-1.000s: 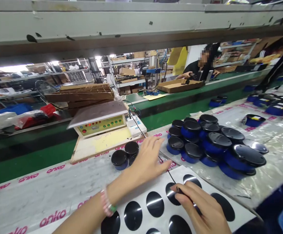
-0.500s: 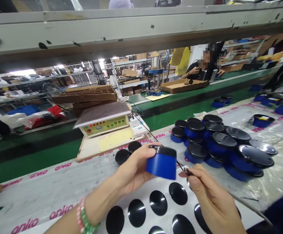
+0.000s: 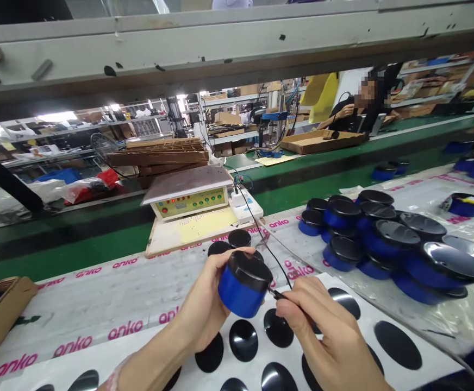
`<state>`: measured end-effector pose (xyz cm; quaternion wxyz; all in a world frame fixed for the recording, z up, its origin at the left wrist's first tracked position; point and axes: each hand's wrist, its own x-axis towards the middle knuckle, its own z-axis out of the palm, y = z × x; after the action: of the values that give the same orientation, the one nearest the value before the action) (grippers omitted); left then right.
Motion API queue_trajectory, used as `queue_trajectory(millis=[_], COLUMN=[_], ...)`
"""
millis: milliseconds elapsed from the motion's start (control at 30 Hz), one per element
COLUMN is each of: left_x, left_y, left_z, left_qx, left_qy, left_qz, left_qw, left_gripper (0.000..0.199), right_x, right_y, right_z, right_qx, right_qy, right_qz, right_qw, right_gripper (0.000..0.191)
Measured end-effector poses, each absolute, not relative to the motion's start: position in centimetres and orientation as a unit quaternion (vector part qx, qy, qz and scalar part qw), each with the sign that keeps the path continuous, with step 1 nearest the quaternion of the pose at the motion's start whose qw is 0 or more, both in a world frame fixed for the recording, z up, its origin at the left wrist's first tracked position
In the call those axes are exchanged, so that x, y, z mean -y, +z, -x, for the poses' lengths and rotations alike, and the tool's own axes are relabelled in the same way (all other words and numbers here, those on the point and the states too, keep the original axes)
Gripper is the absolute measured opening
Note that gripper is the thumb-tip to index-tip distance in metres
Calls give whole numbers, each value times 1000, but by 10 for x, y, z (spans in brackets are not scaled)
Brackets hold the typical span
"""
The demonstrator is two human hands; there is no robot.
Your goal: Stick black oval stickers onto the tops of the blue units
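Note:
My left hand (image 3: 206, 304) is closed around a short blue cylindrical housing (image 3: 243, 293) with a glossy black cap, which it holds tilted above the table. In my right hand (image 3: 322, 326), a small black cable plug (image 3: 276, 294) is pinched between thumb and fingers. Its tip points at the housing's right side, right by the cap's edge; whether it goes in, I cannot tell. A thin black cable (image 3: 270, 251) runs from that plug back towards the control box. Under both hands lies a white sheet (image 3: 335, 279) carrying rows of black discs (image 3: 243, 340).
Stacked blue housings with black caps (image 3: 395, 233) stand to the right. Behind my hands is a control box (image 3: 192, 202) with lit buttons. A cardboard box (image 3: 6, 309) sits at the left edge. Overhead runs a shelf beam (image 3: 220, 43). A co-worker (image 3: 353, 111) sits across the green conveyor (image 3: 278, 190).
The housing has turned so its cap faces me more. My right hand has brought the plug left, up against the housing's side. The view has shifted a little left.

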<state>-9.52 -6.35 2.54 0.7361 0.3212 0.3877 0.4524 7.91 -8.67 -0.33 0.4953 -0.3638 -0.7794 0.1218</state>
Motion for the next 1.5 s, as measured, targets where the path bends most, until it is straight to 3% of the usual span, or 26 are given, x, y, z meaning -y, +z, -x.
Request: queue_trajectory(millis=[200, 367, 533, 633, 700, 933, 1067, 1267, 1400, 1500], left_x=[69, 77, 81, 84, 87, 96, 94, 95, 96, 82], left_y=[27, 24, 22, 28, 35, 54, 52, 37, 23, 10], left_z=[98, 96, 96, 98, 101, 99, 96, 106, 122, 146], left_qx=[-422, -459, -405, -303, -240, -234, -241, -269, -378, -458], left_qy=[407, 366, 358, 340, 327, 206, 238, 309, 205, 211], left_qz=[-565, -696, -841, -875, -884, -907, -901, -895, -902, -863], left_qw=[581, 413, 28, -166, -232, -283, -270, -175, -48, -33], left_gripper=[61, 61, 67, 50, 35, 20, 18, 28, 64, 58], right_x=[86, 85, 82, 82, 85, 91, 89, 89, 90, 83], right_y=[2, -8, -31, -39, -39, -39, -41, -37, -37, -38], right_z=[-82, -83, -81, -80, -80, -81, -80, -79, -76, -86], right_qx=[798, 785, 769, 757, 761, 773, 780, 805, 849, 853], right_qy=[64, 75, 159, 155, 146, 136, 101, 64, 54, 8], right_qz=[379, 392, 400, 399, 387, 358, 344, 310, 312, 328], right_qw=[464, 473, 473, 494, 500, 505, 512, 502, 424, 407], right_gripper=[20, 17, 23, 24, 24, 15, 14, 14, 19, 17])
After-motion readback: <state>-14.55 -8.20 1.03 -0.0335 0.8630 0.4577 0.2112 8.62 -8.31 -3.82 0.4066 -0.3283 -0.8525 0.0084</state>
